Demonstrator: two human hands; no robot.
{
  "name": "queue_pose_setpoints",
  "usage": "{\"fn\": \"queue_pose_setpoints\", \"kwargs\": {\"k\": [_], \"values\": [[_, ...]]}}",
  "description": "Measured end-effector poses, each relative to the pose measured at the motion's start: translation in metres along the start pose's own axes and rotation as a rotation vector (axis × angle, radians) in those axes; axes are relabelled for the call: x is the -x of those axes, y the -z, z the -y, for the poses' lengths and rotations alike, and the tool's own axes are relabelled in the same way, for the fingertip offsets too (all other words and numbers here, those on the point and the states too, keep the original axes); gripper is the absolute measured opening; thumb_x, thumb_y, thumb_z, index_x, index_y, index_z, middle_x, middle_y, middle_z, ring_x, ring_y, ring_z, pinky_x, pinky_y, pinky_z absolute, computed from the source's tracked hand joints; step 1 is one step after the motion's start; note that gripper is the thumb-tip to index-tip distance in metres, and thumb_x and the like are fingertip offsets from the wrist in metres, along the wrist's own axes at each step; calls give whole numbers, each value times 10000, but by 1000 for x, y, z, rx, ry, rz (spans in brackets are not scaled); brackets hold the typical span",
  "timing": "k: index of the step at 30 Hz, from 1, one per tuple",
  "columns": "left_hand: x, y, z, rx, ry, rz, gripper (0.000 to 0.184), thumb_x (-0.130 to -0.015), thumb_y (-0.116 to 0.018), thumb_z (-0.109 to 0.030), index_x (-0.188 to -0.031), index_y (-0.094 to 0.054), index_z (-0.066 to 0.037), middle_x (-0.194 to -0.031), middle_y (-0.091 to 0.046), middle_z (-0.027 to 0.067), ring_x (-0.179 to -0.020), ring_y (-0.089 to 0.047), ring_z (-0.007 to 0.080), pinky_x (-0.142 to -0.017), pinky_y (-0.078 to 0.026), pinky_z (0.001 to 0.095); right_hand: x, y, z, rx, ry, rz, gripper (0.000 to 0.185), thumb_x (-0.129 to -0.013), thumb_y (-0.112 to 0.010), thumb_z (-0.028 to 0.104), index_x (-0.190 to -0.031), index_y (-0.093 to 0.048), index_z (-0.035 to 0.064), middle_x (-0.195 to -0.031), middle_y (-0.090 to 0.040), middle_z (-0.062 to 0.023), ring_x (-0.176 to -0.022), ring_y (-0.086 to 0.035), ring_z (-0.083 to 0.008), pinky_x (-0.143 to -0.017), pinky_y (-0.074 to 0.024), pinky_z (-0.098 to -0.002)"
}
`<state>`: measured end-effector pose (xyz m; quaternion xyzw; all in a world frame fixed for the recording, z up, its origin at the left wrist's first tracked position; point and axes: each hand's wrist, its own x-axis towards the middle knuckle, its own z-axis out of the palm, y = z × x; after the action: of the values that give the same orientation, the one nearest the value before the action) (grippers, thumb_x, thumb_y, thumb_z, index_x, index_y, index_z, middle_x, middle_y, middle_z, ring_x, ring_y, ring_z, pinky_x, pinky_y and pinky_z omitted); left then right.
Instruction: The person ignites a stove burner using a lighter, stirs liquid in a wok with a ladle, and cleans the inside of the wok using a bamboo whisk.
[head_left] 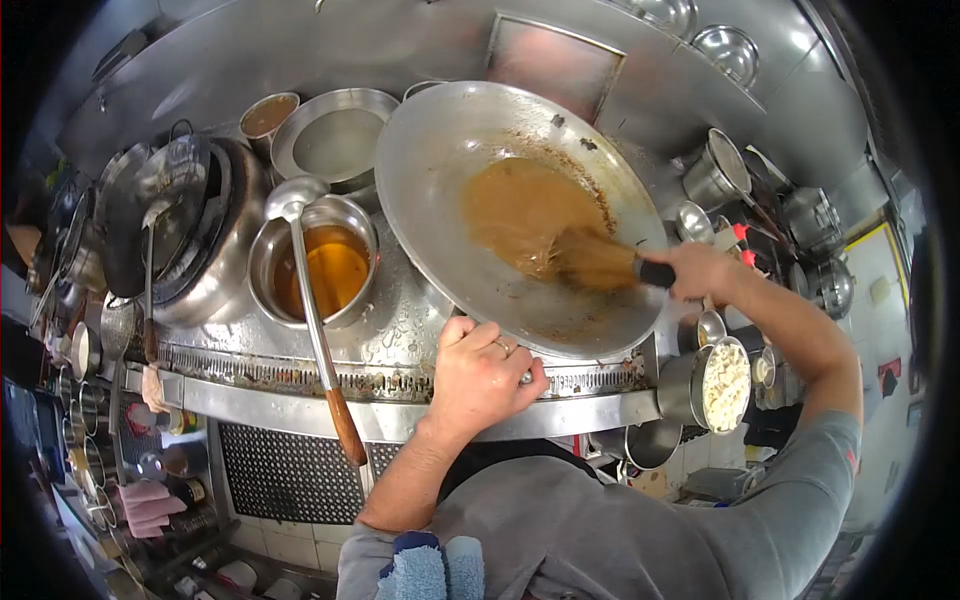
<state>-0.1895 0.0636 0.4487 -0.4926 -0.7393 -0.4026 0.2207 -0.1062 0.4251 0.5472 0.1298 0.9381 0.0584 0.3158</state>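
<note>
Wok [425, 190] mid-scene, tilted, brown liquid [525, 210] pooled inside; steel pot [262, 290] to its left has amber liquid [337, 272], ladle [314, 320] laid across the rim; wide pan [284, 150] on the far side holds cloudy liquid [338, 142]; near right, pot [680, 390] with white pieces [726, 387]; left hand [483, 375] closed around a handle at the wok's near edge, forearm angled up from below; right hand [705, 272] closed on the brush [597, 262], arm bent, bristles motion-blurred at the liquid's right edge.
</note>
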Motion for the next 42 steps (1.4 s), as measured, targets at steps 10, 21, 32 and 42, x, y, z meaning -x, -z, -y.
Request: {"fn": "queue_pose_setpoints", "kwargs": {"k": [10,21,32,42], "values": [[4,-1,-1,47,11,-18,233,-616,-751,-173,-524,-538,-159,-572,-521,-61,-616,-511,131,-670,-382,334,-139,-6,36,-232,-165,-328,798,-739,-666,129,-1496,-432,228,-1199,-659,-231,-1118,-630,-383,-945,-506,-445],[4,-4,1,54,15,-39,224,-637,-747,-173,-544,-545,-158,-594,-526,-54,-666,-532,134,-692,-401,338,-137,24,13,-124,-201,-337,849,-718,-684,125,-1508,-411,275,-1155,-672,-252,-1081,-646,-413,-927,-516,-445],[10,-11,-6,36,12,-58,222,-633,-754,-187,-551,-548,-168,-587,-504,-55,-673,-531,126,-684,-399,330,-66,-5,7,-41,-132,-124,864,-745,-679,163,-1540,-352,246,-1282,-626,-239,-1169,-612,-397,-968,-509,-431],[12,-20,-11,13,0,-82,212,-621,-740,-168,-548,-540,-179,-593,-509,-55,-658,-525,128,-671,-396,330,-140,-19,47,-307,-46,-274,940,-698,-728,189,-1546,-330,266,-1236,-641,-258,-1101,-636,-415,-941,-509,-444]]}}
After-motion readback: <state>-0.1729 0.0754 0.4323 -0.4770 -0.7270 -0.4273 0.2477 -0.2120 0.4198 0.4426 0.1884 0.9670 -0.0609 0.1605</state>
